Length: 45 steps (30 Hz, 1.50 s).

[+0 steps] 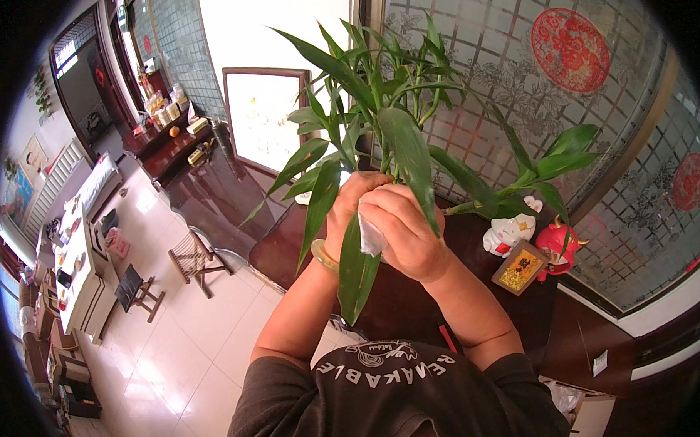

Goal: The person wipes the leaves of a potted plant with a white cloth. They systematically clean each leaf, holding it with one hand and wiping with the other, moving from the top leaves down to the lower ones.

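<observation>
A leafy green potted-type plant, apparently lucky bamboo (405,135), rises in front of me, its base hidden behind my hands. My left hand (354,204), with a pale bangle (325,257) on the wrist, is curled around the upper part of a long drooping leaf (357,279). Pressed close beside it, my right hand (409,231) grips a folded white cloth or tissue (372,236) against that leaf's edge. The left fingertips are partly covered by the right hand. Another broad leaf (406,150) hangs over the right knuckles.
On the dark wooden table (411,303) stand a white rabbit figurine (508,233), a red ox figurine (559,249) and a small framed ornament (520,267). Patterned glass panels (496,92) rise behind. A folding stool (198,259) is on the tiled floor at left.
</observation>
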Each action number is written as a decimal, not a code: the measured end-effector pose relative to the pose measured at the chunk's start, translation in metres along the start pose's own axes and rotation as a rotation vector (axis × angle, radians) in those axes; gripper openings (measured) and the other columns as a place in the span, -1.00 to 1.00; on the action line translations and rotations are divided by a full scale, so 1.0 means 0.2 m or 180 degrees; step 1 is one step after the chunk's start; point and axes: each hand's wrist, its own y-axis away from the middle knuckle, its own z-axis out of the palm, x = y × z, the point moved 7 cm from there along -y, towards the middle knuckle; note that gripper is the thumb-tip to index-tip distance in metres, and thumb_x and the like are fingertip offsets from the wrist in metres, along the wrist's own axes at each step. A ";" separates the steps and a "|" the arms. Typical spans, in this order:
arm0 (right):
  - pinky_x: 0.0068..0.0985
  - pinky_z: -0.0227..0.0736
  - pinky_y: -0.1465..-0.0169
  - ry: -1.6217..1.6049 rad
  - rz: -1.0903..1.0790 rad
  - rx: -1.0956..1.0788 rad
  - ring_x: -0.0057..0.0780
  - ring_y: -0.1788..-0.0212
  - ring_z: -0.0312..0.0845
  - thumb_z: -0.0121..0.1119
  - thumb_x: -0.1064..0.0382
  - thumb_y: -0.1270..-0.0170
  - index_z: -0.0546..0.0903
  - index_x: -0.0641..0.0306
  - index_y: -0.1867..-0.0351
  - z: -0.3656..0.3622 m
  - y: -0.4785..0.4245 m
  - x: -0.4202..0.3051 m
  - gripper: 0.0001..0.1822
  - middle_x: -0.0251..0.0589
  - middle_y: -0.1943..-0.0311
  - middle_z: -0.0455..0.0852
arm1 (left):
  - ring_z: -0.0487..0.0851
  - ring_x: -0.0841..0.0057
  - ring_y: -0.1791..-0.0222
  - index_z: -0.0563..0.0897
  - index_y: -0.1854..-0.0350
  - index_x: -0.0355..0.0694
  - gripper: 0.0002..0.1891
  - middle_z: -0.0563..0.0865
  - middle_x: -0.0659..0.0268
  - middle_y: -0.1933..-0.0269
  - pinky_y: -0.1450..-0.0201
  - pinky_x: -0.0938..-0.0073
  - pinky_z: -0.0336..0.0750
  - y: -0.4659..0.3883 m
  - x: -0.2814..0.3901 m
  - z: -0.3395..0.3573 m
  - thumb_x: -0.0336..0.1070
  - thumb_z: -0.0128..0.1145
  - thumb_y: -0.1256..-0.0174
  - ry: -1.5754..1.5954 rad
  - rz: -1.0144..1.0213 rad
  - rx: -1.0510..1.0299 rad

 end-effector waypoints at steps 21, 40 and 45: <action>-0.36 0.57 0.11 0.0212 -0.0053 0.0044 -0.17 0.17 0.64 0.34 0.50 0.19 0.65 0.38 0.23 -0.03 0.02 -0.03 -0.65 -0.12 0.19 0.69 | 0.72 0.25 0.14 0.67 0.12 -0.35 -0.69 0.73 0.11 0.15 0.07 0.39 0.57 -0.03 0.09 -0.01 -0.37 0.28 -0.04 0.0139 -0.0020 -0.0004; -0.40 0.57 0.10 0.0212 -0.0089 0.0154 -0.22 0.10 0.62 0.22 0.43 0.04 0.66 0.38 0.20 -0.09 0.04 -0.04 -0.72 -0.15 0.12 0.67 | 0.71 0.24 0.20 0.65 0.05 -0.31 -0.70 0.71 0.09 0.12 0.12 0.41 0.57 -0.05 0.20 -0.08 -0.47 0.23 -0.12 -0.0199 0.0014 0.0229; -0.40 0.57 0.11 0.0229 -0.0137 0.0121 -0.21 0.10 0.63 0.21 0.43 0.01 0.66 0.39 0.21 -0.09 0.03 -0.05 -0.73 -0.14 0.12 0.67 | 0.71 0.28 0.23 0.65 0.08 -0.33 -0.73 0.72 0.10 0.13 0.18 0.46 0.57 -0.05 0.22 -0.10 -0.59 0.19 -0.14 -0.0316 0.0158 0.0197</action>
